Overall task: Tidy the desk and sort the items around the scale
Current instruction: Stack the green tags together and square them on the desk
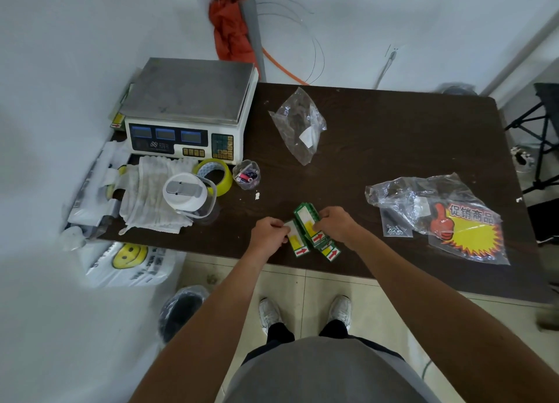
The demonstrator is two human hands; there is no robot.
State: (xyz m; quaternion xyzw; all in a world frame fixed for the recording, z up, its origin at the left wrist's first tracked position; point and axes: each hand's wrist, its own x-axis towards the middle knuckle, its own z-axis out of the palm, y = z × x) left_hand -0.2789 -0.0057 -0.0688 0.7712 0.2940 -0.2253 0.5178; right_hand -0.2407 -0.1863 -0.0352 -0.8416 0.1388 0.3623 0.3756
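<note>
Head view: our left hand (269, 231) pinches single price card (295, 243), right hand (334, 224) grips card stack (305, 221), near desk (378, 160) front edge. Cards light, thin, likely slick; we'd hold long edges.

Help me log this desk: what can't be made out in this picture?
Head view:
scale displays: too small, blurred.
green tags: right hand and left hand cover part; count unclear.
small cup contents: too small.
promo card: partly under crumpled plastic bag.
</note>
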